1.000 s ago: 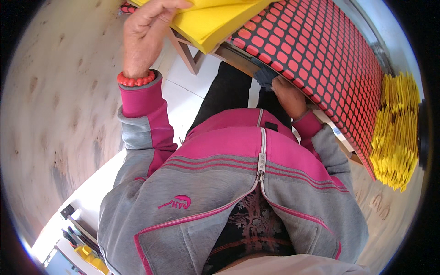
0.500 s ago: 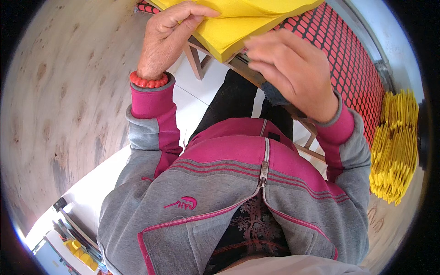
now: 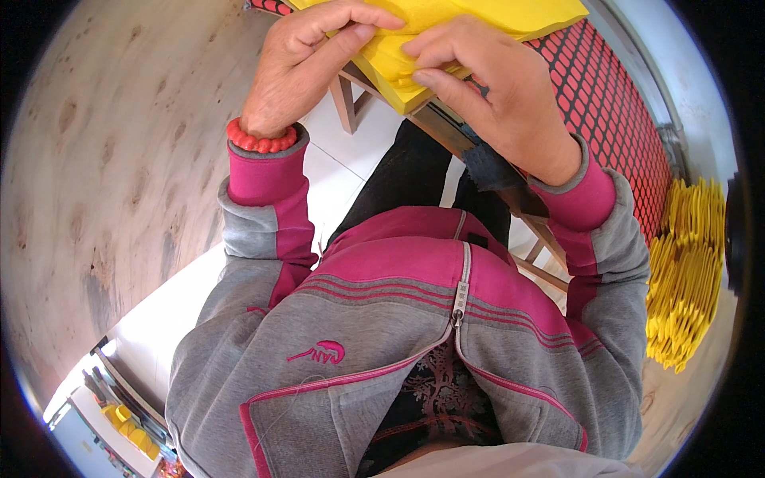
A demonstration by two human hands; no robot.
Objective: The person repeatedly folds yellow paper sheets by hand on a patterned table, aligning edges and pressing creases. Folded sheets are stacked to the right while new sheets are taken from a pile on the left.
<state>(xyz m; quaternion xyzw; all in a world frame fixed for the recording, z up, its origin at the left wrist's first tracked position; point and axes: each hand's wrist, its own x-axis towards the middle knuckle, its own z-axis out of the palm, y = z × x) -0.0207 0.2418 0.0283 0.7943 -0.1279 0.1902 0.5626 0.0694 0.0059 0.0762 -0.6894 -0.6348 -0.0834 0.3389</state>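
Thin yellow sheets (image 3: pixel 526 17), paper-like and lying in a stack, reach the top edge of the view. My left hand (image 3: pixel 307 60), with a red bead bracelet (image 3: pixel 261 139) at its wrist, holds the top yellow sheet between thumb and forefinger. Close by, my right hand (image 3: pixel 502 95) has thumb and fingers curled at a raised fold near the stack's front corner. Yellow shows between its fingertips. The far part of the stack is cut off by the view.
Beneath the stack is a wooden-framed table with a red-and-black patterned cover (image 3: pixel 602 103). A large bundle of folded yellow sheets (image 3: pixel 689 275) stands at the right. A wooden board (image 3: pixel 127 175) fills the left side. Small yellow items (image 3: pixel 131 430) are at lower left.
My right hand, blurred before beside the stack's edge, has moved left onto the top sheet near my left hand. A fold has risen there. The stack sits slightly further right in view.
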